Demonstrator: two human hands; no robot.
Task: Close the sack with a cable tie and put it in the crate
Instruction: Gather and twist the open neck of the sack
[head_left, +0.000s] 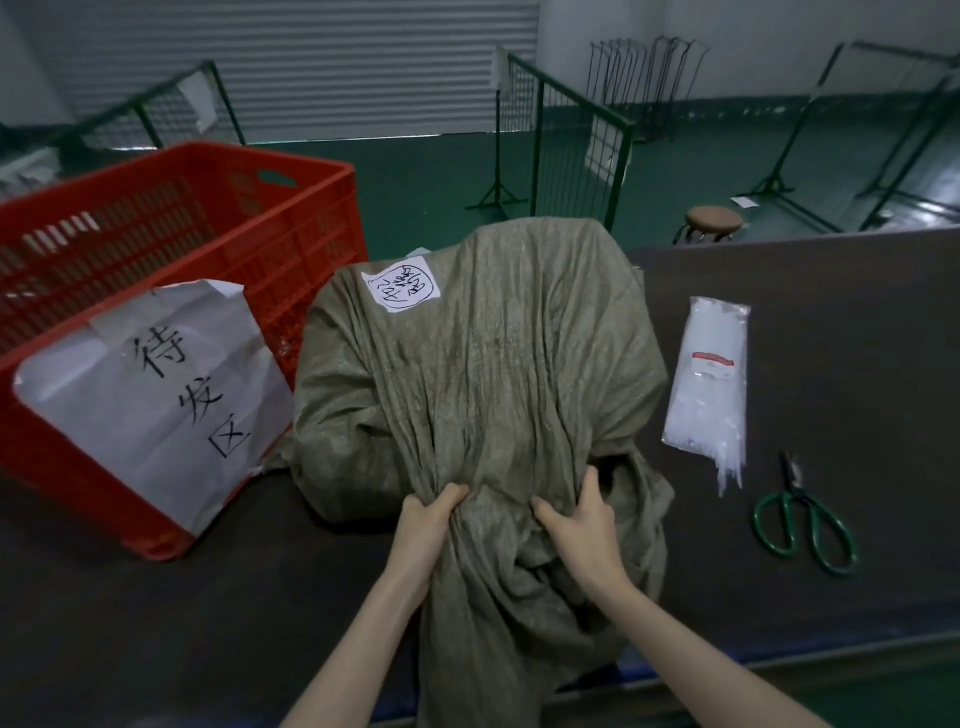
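Observation:
A bulky olive-green woven sack (483, 364) lies on the dark table (831, 322), a white handwritten label (401, 286) stuck near its far end. Its loose mouth trails toward me over the table's near edge. My left hand (423, 525) grips a bunch of the sack's neck fabric from the left. My right hand (576, 519) presses and gathers the fabric from the right. A clear bag of white cable ties (709, 384) lies to the right of the sack. The red plastic crate (171, 291) stands at the left, with a large white paper sign (156, 400) on its near corner.
Green-handled scissors (800, 519) lie on the table near the cable ties. Beyond the table are a round brown stool (714, 221), green wire-mesh fence panels (566, 135) and a grey roller shutter (311, 62) over a green floor.

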